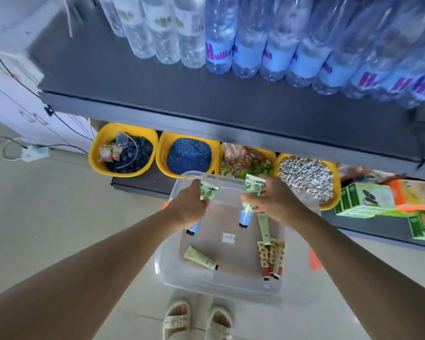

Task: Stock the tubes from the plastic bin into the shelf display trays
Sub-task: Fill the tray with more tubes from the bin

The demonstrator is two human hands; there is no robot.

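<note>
Both hands (190, 207) (276, 200) grip tubes (252, 190) over the plastic bin (172, 273).

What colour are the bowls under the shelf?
Yellow bowls, seen best in the head view.

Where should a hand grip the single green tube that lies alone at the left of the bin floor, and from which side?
Grip the green tube across its round middle, coming straight down from above. It lies flat on the plastic bin floor, nothing touching it, so both long sides are free for thumb and fingers. Its crimped end is thin and its black cap small, probably poorer holds.
</note>
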